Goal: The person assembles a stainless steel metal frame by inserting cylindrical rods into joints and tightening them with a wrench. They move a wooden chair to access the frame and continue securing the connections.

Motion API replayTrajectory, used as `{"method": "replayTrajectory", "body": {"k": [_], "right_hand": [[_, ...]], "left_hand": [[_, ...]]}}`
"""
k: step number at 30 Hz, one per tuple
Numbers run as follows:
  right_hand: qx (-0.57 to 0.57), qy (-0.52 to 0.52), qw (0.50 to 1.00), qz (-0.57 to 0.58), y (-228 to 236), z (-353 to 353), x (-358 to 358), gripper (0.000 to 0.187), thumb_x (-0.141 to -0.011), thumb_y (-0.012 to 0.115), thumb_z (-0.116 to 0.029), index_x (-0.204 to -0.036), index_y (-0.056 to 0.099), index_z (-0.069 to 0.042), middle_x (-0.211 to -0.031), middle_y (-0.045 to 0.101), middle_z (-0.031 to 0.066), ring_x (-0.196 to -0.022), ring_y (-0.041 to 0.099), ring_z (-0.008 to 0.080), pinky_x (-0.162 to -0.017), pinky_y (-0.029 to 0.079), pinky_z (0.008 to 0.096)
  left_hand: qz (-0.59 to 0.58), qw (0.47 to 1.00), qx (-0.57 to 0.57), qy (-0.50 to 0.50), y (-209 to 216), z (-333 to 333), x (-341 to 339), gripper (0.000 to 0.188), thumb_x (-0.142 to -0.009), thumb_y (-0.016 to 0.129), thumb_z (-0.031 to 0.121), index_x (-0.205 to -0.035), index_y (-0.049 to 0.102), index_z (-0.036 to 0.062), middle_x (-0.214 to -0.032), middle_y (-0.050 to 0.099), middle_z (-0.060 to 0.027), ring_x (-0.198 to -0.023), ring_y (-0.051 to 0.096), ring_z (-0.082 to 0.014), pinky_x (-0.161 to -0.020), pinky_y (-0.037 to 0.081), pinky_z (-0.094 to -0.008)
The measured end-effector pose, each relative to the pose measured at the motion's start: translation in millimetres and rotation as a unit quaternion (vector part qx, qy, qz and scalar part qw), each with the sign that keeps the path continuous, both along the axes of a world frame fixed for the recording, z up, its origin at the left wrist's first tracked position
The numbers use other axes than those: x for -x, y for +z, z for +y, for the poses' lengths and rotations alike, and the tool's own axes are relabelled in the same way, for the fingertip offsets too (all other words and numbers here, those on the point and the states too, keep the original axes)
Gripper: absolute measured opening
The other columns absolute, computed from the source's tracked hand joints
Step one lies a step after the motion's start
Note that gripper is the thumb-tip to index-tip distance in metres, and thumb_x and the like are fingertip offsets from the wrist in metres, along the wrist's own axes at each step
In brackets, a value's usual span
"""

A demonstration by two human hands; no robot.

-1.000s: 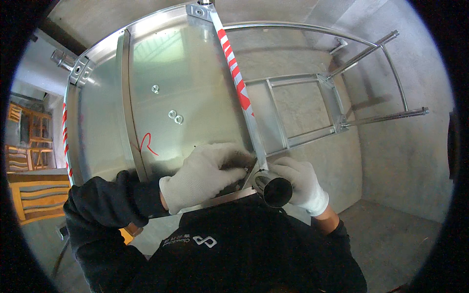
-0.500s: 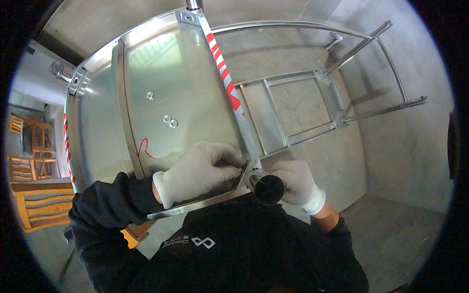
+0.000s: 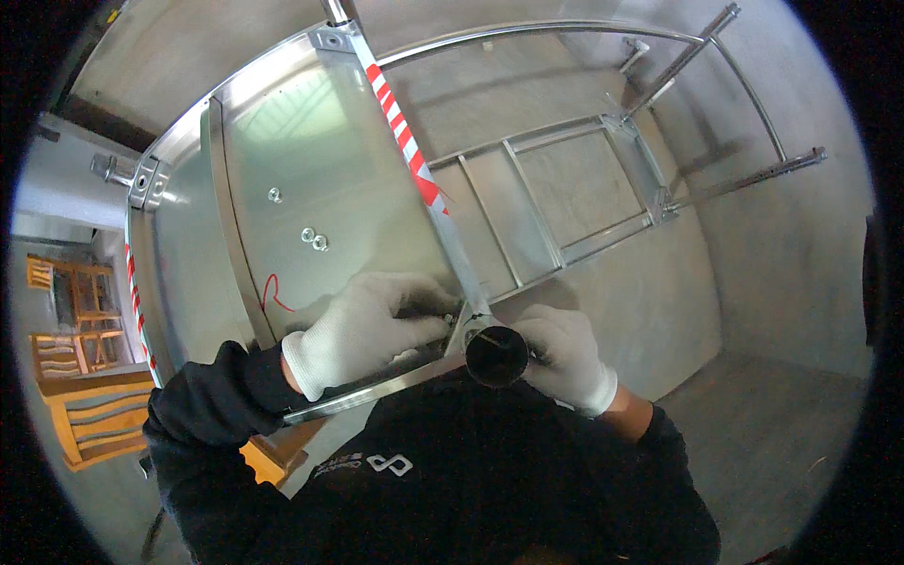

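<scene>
A silver metal panel (image 3: 330, 151) with a raised rim and a cross rib lies before me, tilted. At its near right corner a round open-ended metal tube (image 3: 496, 357) points toward me. My left hand (image 3: 363, 330), in a white glove, is pinched at the inner side of that corner; a small shiny bit shows at its fingertips, too small to name. On the tube's outer side, my gloved right hand (image 3: 570, 358) is closed with its fingertips close against the tube; what they hold is hidden. Several loose nuts (image 3: 308, 234) rest on the panel.
Red and white striped tape (image 3: 407, 141) runs along the panel's right rim. Beyond it a metal frame (image 3: 546, 254) with bars lies on the concrete floor, and a bent tube frame (image 3: 659, 89) leans near the wall. Wooden chairs (image 3: 99, 424) stand at the left.
The panel and tube have shifted slightly left in the picture. My hands stay at the same corner, and a small shiny bit now shows at my left fingertips.
</scene>
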State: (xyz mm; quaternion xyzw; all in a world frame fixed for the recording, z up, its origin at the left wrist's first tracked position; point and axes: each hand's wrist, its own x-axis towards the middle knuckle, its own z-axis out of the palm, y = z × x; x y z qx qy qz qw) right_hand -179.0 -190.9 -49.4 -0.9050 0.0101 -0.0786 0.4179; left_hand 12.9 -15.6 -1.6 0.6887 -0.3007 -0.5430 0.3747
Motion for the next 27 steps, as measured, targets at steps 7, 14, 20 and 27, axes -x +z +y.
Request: {"method": "replayTrajectory", "body": {"k": [7,14,20,27], "right_hand": [[0.034,-0.009,0.999,-0.030,6.4,0.1,-0.6,0.022,-0.081,0.073,-0.027,-0.093,0.064,-0.012,-0.089,0.063,0.0093,-0.081,0.064,0.0314,-0.067,0.052,0.0401],[0.002,-0.005,1.000,0.001,8.2,5.5,2.1,0.024,-0.083,0.071,-0.026,-0.099,0.062,-0.011,-0.090,0.063,0.0102,-0.081,0.064,0.0318,-0.066,0.053,0.0408],[0.069,-0.007,0.997,0.040,9.8,11.5,7.3,0.021,-0.088,0.064,-0.026,-0.097,0.059,-0.008,-0.088,0.062,0.0121,-0.079,0.064,0.0344,-0.062,0.053,0.0433],[-0.125,0.022,0.991,0.039,0.5,1.3,1.5,0.020,-0.091,0.061,-0.022,-0.098,0.060,-0.003,-0.083,0.063,0.0108,-0.066,0.062,0.0237,-0.058,0.051,0.0386]], "left_hand": [[0.078,0.997,0.014,0.019,12.6,-6.1,-1.7,0.023,-0.090,0.063,0.008,-0.106,0.066,-0.0088,-0.089,0.069,-0.0105,-0.080,0.065,-0.0119,-0.075,0.053,-0.0256],[0.033,0.999,0.007,0.011,15.0,-7.0,0.0,0.023,-0.091,0.063,0.007,-0.107,0.065,-0.0081,-0.089,0.069,-0.0099,-0.079,0.066,-0.0116,-0.074,0.055,-0.0248],[0.039,0.999,-0.015,0.014,20.7,-10.6,-1.4,0.024,-0.088,0.064,0.006,-0.107,0.064,-0.0088,-0.096,0.068,-0.0084,-0.088,0.062,-0.0111,-0.082,0.050,-0.0264],[0.058,0.998,0.021,0.014,9.6,-7.8,-1.4,0.022,-0.089,0.064,0.004,-0.108,0.064,-0.0084,-0.096,0.068,-0.0110,-0.084,0.067,-0.0141,-0.077,0.055,-0.0260]]}}
